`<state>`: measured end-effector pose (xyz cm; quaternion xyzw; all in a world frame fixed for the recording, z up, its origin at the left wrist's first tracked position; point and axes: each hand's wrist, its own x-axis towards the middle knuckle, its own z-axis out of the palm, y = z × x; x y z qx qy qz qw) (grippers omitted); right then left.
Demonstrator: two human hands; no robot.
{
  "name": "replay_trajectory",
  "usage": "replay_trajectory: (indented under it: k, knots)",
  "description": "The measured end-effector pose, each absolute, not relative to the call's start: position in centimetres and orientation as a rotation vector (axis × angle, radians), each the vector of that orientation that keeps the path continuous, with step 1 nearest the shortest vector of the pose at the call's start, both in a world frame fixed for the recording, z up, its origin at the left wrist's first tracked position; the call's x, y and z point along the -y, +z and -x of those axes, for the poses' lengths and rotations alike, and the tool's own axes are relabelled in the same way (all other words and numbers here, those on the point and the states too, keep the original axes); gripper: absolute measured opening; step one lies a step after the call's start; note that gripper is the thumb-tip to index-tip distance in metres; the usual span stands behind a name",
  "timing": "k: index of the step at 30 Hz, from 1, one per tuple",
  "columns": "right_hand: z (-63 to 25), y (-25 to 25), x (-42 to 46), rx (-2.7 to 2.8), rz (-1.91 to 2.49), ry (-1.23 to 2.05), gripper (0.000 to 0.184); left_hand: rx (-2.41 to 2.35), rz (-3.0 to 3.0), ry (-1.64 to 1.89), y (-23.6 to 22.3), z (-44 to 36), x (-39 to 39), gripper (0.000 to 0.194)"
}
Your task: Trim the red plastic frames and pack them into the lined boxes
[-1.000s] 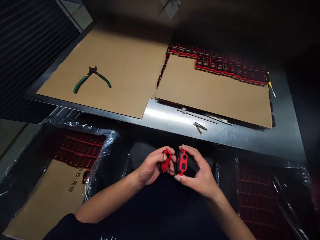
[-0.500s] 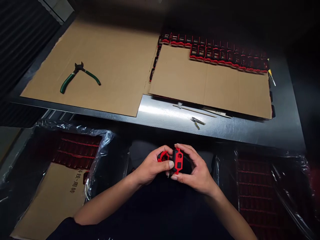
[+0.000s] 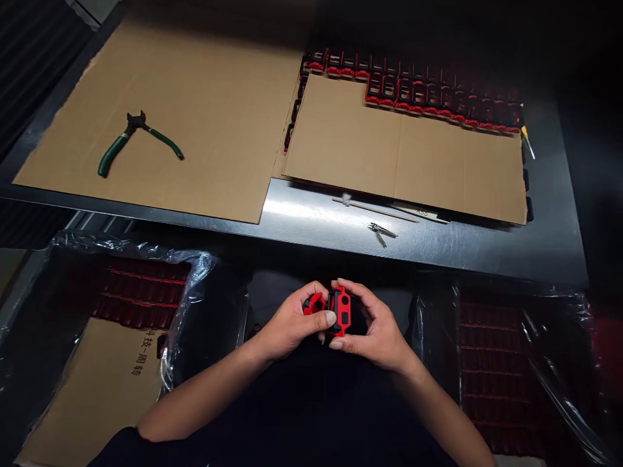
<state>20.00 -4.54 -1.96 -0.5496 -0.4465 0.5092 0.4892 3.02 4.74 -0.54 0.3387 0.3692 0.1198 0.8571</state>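
In front of my body, my right hand [image 3: 377, 324] grips a red-and-black plastic housing [image 3: 344, 312] by its ends, between thumb and fingers. Its red face has a round hole and a squarish one. My left hand [image 3: 299, 324] is closed on a second red-and-black plastic part [image 3: 314, 303], and its thumb presses against the side of the right-hand housing. A thin dark tip shows above the left fingers; what it belongs to is hidden.
Green-handled cutting pliers [image 3: 139, 136] lie on a cardboard sheet [image 3: 214, 130]. Rows of similar red-and-black parts [image 3: 438, 104] stand by another cardboard [image 3: 341, 143]. A thin stick [image 3: 374, 209] and small metal pieces [image 3: 382, 232] lie on the metal table [image 3: 302, 207]. Plastic-lined bins [image 3: 195, 259] flank me.
The view has shifted slightly, so the table things sit a bit further left and up. The right-hand housing has turned a little and sits closer to the left-hand part.
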Motion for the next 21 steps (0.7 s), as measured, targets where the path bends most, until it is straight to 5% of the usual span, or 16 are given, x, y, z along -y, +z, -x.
replay_trajectory:
  k: [21]
  knots:
    - [-19.87, -2.27, 4.84, 1.139, 1.35, 1.175, 0.08, -0.754, -0.781, 0.249, -0.77, -2.8, -4.64, 0.047]
